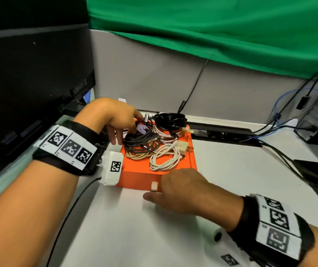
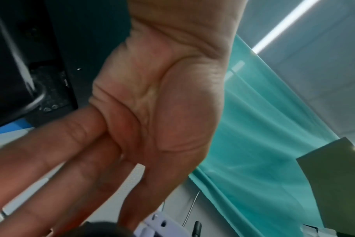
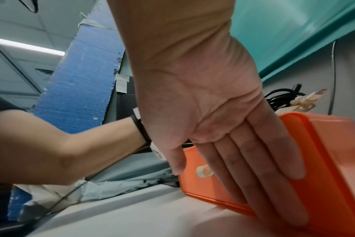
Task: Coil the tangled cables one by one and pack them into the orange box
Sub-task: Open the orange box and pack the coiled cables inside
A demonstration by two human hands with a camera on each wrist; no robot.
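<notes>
Both hands tend the shallow orange plastic box (image 1: 135, 180): right hand (image 1: 183, 189) flat, bracing its near wall; left hand (image 1: 115, 118), grip unclear, seating a dark grey cable coil (image 1: 139, 141).

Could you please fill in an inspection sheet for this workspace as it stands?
Surface: white desk.
Job's things: orange box piled with coiled cables, among them a black coil, a dark grey coil and a white coil with a plug.
Clutter: nothing seen.
Grippers: left hand reaches to the dark grey coil, fingers straight; right hand lies flat against the box's near wall.
Cables: black and blue leads trail over the desk at right.
Surroundings: green cloth, grey partition, black monitor at left.
</notes>
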